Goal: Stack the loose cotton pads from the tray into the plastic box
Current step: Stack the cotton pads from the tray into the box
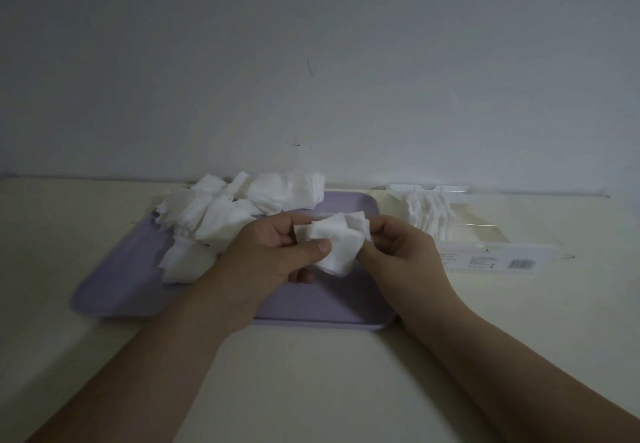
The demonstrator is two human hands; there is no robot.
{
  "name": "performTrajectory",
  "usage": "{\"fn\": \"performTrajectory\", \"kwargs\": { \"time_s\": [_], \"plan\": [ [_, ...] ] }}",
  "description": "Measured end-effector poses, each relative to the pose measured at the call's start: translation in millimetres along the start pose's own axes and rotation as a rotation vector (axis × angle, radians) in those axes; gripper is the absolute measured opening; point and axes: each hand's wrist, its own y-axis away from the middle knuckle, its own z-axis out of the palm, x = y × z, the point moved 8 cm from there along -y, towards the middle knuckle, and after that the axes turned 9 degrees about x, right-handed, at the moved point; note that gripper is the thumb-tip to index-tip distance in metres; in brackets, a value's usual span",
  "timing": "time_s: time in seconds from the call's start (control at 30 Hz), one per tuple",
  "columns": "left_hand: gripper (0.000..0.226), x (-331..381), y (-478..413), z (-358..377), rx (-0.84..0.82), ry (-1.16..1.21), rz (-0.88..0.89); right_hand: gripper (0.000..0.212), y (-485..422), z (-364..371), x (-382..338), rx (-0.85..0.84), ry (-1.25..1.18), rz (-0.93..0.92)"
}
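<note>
A lilac tray [311, 307] lies on the table, with a heap of loose white cotton pads [221, 210] over its far left part. Above the tray's middle, my left hand [273, 255] holds a small bunch of cotton pads [336, 245], thumb on top. My right hand [401, 252] pinches the right edge of the same bunch. To the right lies the clear plastic box [485, 235], open, with a row of stacked pads [429, 214] inside its left part.
The box's flap with a barcode label [519, 264] lies on the table toward me. A pale wall [311, 62] rises directly behind the tray and box. The cream table [311, 390] stretches toward me between my forearms.
</note>
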Motion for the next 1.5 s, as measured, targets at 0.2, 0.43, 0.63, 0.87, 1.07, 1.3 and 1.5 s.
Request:
{"fn": "performTrajectory", "kwargs": {
  "time_s": [0.2,0.43,0.63,0.87,1.07,1.3,1.5],
  "plan": [
    [0.023,0.0,-0.4,0.9,-0.05,-0.038,0.011,0.018,-1.3,2.7,1.5,-0.075,-0.061,0.032],
    [0.027,4.3,0.7,0.2,0.001,-0.06,0.047,0.02,-1.3,9.0,5.8,-0.132,-0.089,0.03],
    [0.029,6.2,1.4,1.9,0.013,-0.054,0.06,0.018,-1.7,12.1,6.6,-0.178,-0.141,0.07],
    [0.037,12.5,0.0,-7.4,0.191,-0.141,0.165,0.02,-1.4,10.4,3.2,-0.226,-0.216,0.096],
    [0.023,15.3,7.2,1.6,0.161,-0.25,0.215,0.014,-2.5,6.6,2.9,-0.179,-0.225,0.1],
    [0.022,34.9,11.7,6.1,0.24,-0.431,0.491,0.024,-4.9,-3.2,9.5,-0.014,-0.186,0.145],
    [0.013,19.8,6.5,-0.2,0.078,-0.107,0.134,0.021,-8.0,-9.6,12.9,0.059,-0.137,0.142]
  ]
}}
